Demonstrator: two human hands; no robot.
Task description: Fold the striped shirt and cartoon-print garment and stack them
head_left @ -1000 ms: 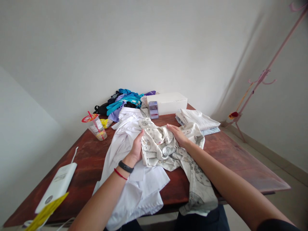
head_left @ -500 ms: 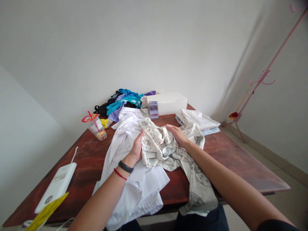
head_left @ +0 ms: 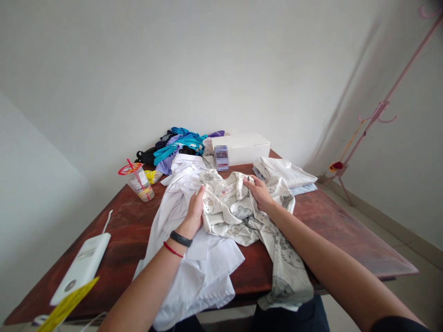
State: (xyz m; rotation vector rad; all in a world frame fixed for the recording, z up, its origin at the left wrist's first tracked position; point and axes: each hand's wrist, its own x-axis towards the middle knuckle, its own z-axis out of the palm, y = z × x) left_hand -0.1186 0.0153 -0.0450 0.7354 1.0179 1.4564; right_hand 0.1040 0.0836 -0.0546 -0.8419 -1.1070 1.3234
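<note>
A crumpled long-sleeved shirt [head_left: 242, 213] with a grey cat-face print lies between my hands, one sleeve hanging over the table's front edge. My left hand [head_left: 195, 207] grips its left side, thumb on top and fingers hidden under the cloth. At the upper right of the neckline, my right hand [head_left: 259, 193] pinches the fabric. A small label shows inside the neck opening. Beneath my left forearm and partly under the printed shirt spreads a white garment [head_left: 173, 203], its lower end over the front edge.
Folded clothes [head_left: 285, 173] are stacked at the right, near a white box [head_left: 245, 150]. A heap of coloured clothes [head_left: 183, 145] lies at the back. On the left stand a plastic cup [head_left: 140, 182] with a straw and a white power bank [head_left: 83, 265]. A pink rack [head_left: 377, 113] stands right.
My right hand has shifted slightly right and turned. The neckline has opened out, so the label inside shows more. My left hand has barely moved.
</note>
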